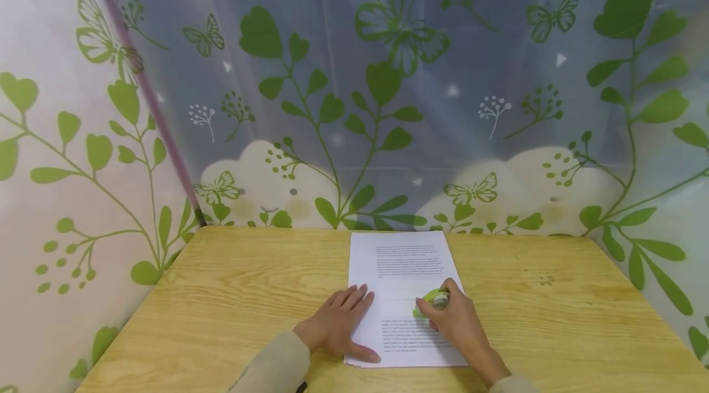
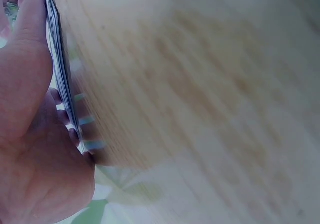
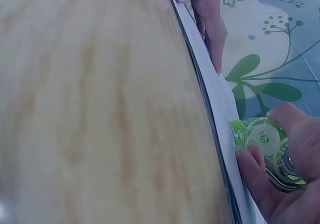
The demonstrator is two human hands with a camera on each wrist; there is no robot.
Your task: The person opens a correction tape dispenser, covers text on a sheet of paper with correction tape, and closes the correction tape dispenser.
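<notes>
A stack of printed paper (image 1: 362,294) lies on the wooden table, with two blocks of text and a paler band between them. My right hand (image 1: 462,322) grips a green, see-through correction tape dispenser (image 1: 439,299) between thumb and fingers. Its tip is down at the page, just above the lower text block. In the right wrist view the round reels of the correction tape (image 3: 265,138) show through the case. My left hand (image 1: 340,322) rests on the left edge of the stack, fingers spread and straight, thumb near the lower left corner.
The wooden table (image 1: 249,282) reaches back to a curtain (image 1: 343,104) printed with green leaves and butterflies. A pale side curtain (image 1: 61,196) hangs at the left. The paper's far edge lies close to the table's back edge.
</notes>
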